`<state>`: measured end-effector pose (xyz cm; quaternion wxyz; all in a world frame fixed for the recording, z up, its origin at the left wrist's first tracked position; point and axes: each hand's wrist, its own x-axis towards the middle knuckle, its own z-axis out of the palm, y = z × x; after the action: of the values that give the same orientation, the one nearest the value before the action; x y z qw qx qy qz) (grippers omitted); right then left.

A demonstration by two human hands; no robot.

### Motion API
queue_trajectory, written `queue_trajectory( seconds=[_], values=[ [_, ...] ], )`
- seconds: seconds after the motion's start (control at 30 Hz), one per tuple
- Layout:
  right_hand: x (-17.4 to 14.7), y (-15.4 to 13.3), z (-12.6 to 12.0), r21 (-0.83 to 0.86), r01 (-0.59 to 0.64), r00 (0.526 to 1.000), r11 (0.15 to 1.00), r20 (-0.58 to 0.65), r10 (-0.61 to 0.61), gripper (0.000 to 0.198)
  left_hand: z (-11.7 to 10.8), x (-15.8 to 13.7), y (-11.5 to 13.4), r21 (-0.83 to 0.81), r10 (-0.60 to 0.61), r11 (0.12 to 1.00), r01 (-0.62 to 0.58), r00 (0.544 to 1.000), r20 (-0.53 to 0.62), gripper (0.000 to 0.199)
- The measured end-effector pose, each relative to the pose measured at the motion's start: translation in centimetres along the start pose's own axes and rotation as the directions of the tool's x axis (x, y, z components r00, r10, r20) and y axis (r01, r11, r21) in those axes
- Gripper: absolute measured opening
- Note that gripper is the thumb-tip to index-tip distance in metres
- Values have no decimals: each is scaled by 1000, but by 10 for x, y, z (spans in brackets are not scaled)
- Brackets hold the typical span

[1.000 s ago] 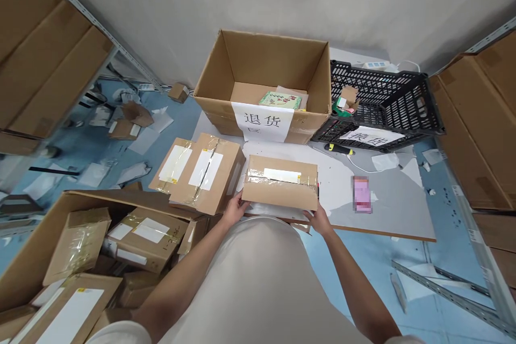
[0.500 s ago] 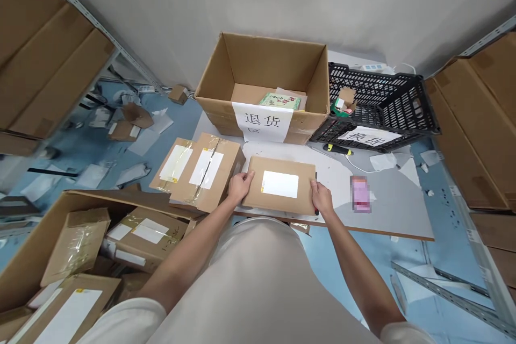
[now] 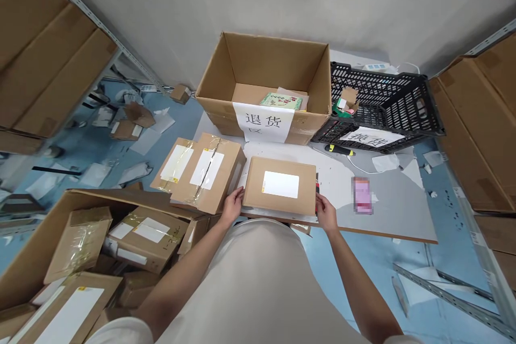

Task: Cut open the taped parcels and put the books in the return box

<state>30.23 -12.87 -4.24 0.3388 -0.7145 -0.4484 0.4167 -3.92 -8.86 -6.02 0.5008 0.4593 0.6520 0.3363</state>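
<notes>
Flanking the carton (image 3: 279, 185), left hand (image 3: 233, 207) and right hand (image 3: 327, 213) presumably steady both ends (fingers bent, whether gripping I cannot tell).

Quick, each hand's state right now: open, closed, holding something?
Left hand: at the near left corner of the carton between the hands; grip closed or not, cannot tell.
Right hand: at that carton's near right corner; open or closed, cannot tell.

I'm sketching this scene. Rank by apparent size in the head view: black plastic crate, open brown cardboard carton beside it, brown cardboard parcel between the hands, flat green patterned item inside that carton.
1. Open carton
2. Black crate
3. Brown parcel
4. Green item
The parcel looks nearer, yet clearly smaller than the crate.
</notes>
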Motion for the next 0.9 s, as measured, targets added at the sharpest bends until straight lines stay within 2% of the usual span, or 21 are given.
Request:
queue_trajectory(
  seconds=[0.13,0.27,0.33,0.4,0.5,0.6,0.73,0.9],
  values=[
    [-18,14,7,-76,45,981,996,193,-29,59,-1,-13,-21,-98,21,995,-7,989,148,55],
    [-25,15,15,0,4,984,1000,177,-4,59,2,-18,-11,-55,58,997,-48,977,207,41],
    [-24,7,12,66,29,984,997,171,-40,50,0,-20,4,10,99,995,-103,976,193,34],
    [-19,-7,4,52,67,984,996,164,-75,43,-4,-21,24,106,163,978,-180,974,156,32],
    [-3,-35,-10,-152,94,992,984,102,-79,43,-6,-15,57,276,240,930,-241,970,37,33],
    [17,-61,-15,-378,76,997,922,38,-67,48,-2,1,81,425,257,878,-221,966,-30,36],
    [42,-80,-9,-497,11,1000,868,-5,-15,50,5,22,92,534,221,823,-193,975,11,42],
    [65,-82,-4,-511,-36,999,859,-18,31,52,12,35,93,541,199,822,-177,980,17,54]
  ],
)
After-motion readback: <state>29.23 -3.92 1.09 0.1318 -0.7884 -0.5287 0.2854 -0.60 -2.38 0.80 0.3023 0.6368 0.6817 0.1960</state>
